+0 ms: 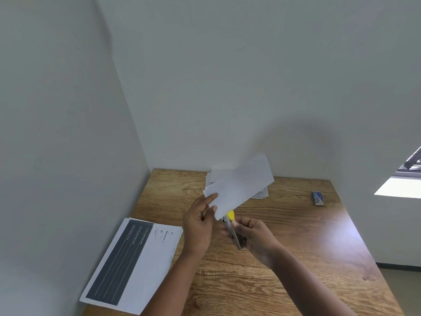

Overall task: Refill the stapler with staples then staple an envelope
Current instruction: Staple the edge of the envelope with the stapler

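My left hand pinches the lower left edge of a white envelope, held tilted above the wooden table. My right hand grips a metal stapler with a yellow tip. The stapler's yellow end touches the envelope's bottom corner. A small blue and white staple box lies on the table at the far right.
A stack of white envelopes lies against the back wall, partly hidden by the held one. A printed sheet with a dark panel lies at the table's left front. Walls close in at the left and back. A window is at the right.
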